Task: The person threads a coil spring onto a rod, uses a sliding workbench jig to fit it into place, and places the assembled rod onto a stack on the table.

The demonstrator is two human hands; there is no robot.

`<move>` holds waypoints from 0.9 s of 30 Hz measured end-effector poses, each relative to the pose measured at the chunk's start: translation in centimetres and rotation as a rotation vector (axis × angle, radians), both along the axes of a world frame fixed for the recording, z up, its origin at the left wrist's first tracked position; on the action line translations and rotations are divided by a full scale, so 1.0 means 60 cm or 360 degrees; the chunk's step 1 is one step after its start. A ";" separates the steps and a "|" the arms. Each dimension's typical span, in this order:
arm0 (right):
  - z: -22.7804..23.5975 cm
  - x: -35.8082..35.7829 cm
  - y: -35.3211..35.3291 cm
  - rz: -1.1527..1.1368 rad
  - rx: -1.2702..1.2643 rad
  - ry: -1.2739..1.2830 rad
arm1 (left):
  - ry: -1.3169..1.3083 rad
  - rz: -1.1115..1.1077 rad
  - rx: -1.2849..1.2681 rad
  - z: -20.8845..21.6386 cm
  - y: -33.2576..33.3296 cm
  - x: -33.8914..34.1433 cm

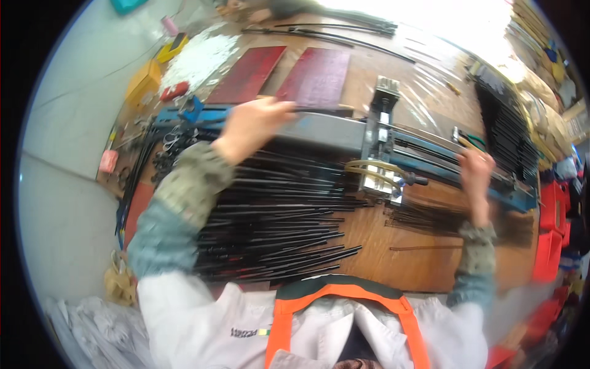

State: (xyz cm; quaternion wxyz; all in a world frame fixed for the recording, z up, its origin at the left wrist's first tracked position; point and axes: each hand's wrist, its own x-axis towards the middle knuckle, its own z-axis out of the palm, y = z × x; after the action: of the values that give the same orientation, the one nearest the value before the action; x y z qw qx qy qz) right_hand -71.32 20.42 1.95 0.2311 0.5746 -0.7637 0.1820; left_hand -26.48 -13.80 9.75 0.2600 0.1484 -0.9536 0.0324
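My left hand (252, 126) is closed around a thin black rod (313, 111) that lies along the top of a long blue-grey machine rail (326, 132). My right hand (476, 172) grips a rod or handle at the right end of the same rail (510, 187). A metal clamp unit (381, 147) with yellowish tubing sits on the rail between my hands. A large heap of black rods (276, 215) lies on the wooden bench in front of me, under my left forearm.
Two dark red boards (295, 77) lie behind the rail. Stacked black rods (504, 129) fill the right side. Orange-red bins (550, 234) stand at the right edge. Yellow boxes (144, 77) and white scraps (200, 55) lie at the left back.
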 end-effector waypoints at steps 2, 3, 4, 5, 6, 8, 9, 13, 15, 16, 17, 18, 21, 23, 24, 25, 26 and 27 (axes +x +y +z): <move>0.023 -0.010 0.053 -0.0164 0.0100 0.0400 | -0.0155 -0.0175 0.0074 -0.013 0.026 -0.072; 0.021 -0.022 0.071 -0.0154 0.0063 0.0490 | -0.0075 -0.0277 0.0047 -0.026 0.046 -0.123; 0.003 -0.054 0.092 -0.0128 -0.0003 0.0442 | -0.0038 -0.0358 0.0056 -0.041 0.060 -0.177; -0.017 -0.076 0.106 -0.0105 -0.0067 0.0386 | -0.0008 -0.0443 0.0065 -0.057 0.063 -0.208; -0.026 -0.075 0.105 -0.0053 -0.0087 0.0370 | -0.0024 -0.0388 0.0052 -0.071 0.059 -0.204; -0.024 -0.080 0.105 -0.0047 0.0002 0.0459 | -0.0054 -0.0325 0.0128 -0.090 0.050 -0.197; -0.025 -0.077 0.100 -0.0032 -0.0006 0.0450 | -0.0063 -0.0308 0.0123 -0.102 0.046 -0.194; -0.039 -0.066 0.082 0.0068 -0.0208 0.0169 | 0.0044 -0.0335 0.0249 -0.121 0.037 -0.193; -0.047 -0.073 0.082 0.0071 -0.0262 0.0167 | 0.0027 -0.0409 0.0290 -0.117 0.040 -0.194; -0.054 -0.082 0.087 0.0010 -0.0233 0.0160 | 0.0028 -0.0419 0.0282 -0.114 0.041 -0.197; -0.059 -0.087 0.092 -0.0054 -0.0206 0.0154 | 0.0052 -0.0422 0.0367 -0.110 0.043 -0.200; -0.056 -0.088 0.096 -0.0077 -0.0211 0.0167 | 0.0081 -0.0438 0.0454 -0.110 0.046 -0.210; -0.037 -0.073 0.119 -0.0143 -0.0105 0.0177 | 0.0257 -0.0496 0.0509 -0.107 0.052 -0.217; -0.006 -0.007 0.085 -0.0166 -0.0109 -0.0012 | 0.0110 -0.0416 0.0533 -0.093 0.052 -0.198; 0.014 0.040 0.053 -0.0122 -0.0115 -0.0051 | 0.0072 -0.0420 0.0509 -0.091 0.049 -0.192; 0.020 0.074 0.028 -0.0041 -0.0072 0.0072 | 0.0029 -0.0417 0.0476 -0.089 0.046 -0.190; 0.020 0.111 0.010 0.0028 -0.0111 0.0110 | -0.0159 -0.0305 0.0459 -0.090 0.045 -0.189; 0.030 0.144 0.002 0.0150 -0.0119 0.0009 | -0.0347 -0.0160 0.0440 -0.092 0.047 -0.187</move>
State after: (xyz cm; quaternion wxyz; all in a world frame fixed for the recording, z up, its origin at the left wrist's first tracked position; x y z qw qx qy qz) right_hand -62.66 20.57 3.76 0.2459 0.6013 -0.7278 0.2195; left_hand -37.68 -11.00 4.22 0.1336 0.1304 -0.9777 -0.0963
